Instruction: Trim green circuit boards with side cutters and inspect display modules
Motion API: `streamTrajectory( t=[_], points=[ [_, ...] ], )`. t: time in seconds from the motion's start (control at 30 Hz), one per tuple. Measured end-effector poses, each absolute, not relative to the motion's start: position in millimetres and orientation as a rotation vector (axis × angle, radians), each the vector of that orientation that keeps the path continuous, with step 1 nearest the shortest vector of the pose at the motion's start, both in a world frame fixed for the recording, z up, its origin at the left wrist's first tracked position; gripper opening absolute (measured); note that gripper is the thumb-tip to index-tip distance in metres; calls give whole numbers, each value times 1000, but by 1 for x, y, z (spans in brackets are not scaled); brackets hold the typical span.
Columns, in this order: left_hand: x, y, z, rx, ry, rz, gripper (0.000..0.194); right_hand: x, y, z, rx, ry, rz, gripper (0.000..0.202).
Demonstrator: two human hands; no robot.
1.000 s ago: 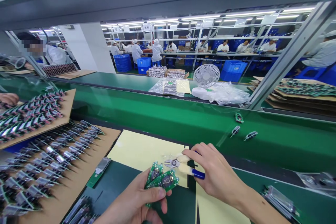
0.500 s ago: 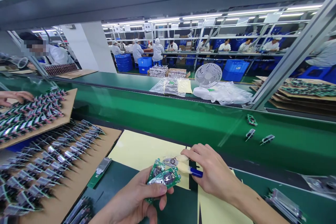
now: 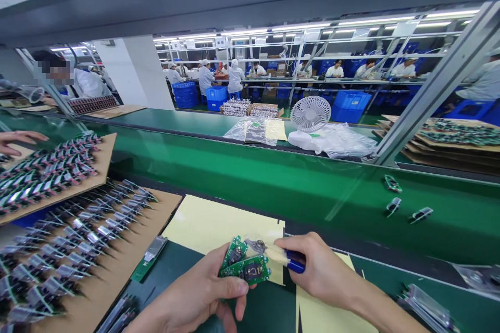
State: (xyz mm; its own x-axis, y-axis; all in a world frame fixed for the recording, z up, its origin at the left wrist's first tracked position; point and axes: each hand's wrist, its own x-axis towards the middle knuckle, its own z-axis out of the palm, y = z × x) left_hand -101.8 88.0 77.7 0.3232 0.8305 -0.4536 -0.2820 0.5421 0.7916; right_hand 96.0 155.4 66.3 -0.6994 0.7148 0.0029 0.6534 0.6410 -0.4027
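Two small green circuit boards point(image 3: 255, 272) with dark round parts are pinched in my left hand point(image 3: 213, 291), thumb across their lower edge. My right hand point(image 3: 320, 268) is closed around a pair of cutting pliers point(image 3: 278, 255) with blue handles and pale yellowish wrapping. Their metal jaws lie just above the boards' upper edge; whether they touch, I cannot tell. Under both hands are pale yellow sheets point(image 3: 230, 221) on a dark green bench. Left of my left hand, one board with a silvery screen point(image 3: 150, 257) lies on the bench.
Cardboard trays point(image 3: 136, 213) with rows of boards fill the left side, near a co-worker's hand point(image 3: 21, 139). A green conveyor belt point(image 3: 242, 171) runs behind, carrying three boards at right. A white fan point(image 3: 310, 114) and plastic bags stand beyond. More screened boards point(image 3: 427, 307) lie lower right.
My right hand has drawn its fingers in, and the pliers' handles are closer together. The three boards on the belt have shifted right. The co-worker's hand has moved back to the left.
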Motion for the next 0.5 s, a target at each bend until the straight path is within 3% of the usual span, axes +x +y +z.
streamTrajectory(
  t=[0.1,0.2,0.37,0.5],
  points=[
    [-104,90,76,689,943,762,52,94,159,65,-1181,-2751,670,27],
    [-105,90,74,766,980,756,56,91,164,65,-1334,-2786,537,22],
    [-110,89,78,881,1130,736,41,88,165,70,-1499,-2819,2,43],
    [-126,103,90,956,1305,857,21,95,163,75,-1504,-2843,-185,43]
  ],
)
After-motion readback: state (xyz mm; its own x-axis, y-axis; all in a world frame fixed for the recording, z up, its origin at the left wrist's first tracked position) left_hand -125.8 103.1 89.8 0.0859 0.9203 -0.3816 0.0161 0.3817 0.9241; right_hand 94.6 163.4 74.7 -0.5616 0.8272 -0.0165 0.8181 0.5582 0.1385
